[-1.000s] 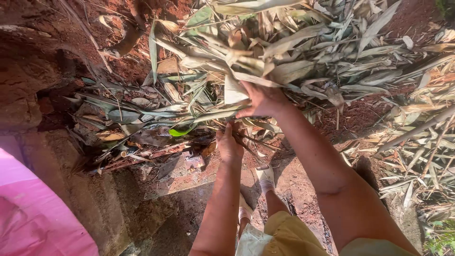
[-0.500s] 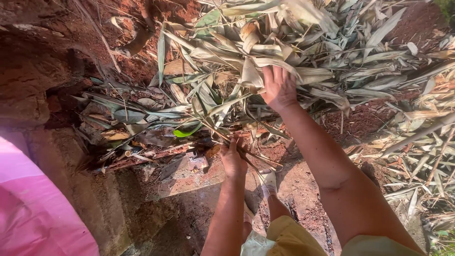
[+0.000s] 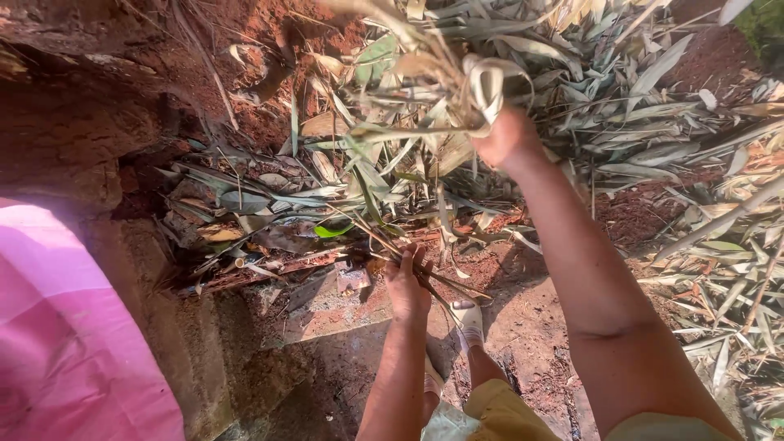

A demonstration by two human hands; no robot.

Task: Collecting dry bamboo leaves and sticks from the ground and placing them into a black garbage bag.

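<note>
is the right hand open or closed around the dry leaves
Closed: the right hand is fisted around a bunch of dry leaves, lifted above the leaf pile.

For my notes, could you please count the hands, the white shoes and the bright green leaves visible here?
Hands: 2, the left hand on thin stems and the right hand gripping dry leaves
White shoe: 1
Bright green leaf: 1
Total: 4

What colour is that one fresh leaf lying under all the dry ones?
The fresh leaf is bright green, seen in the head view.
</note>
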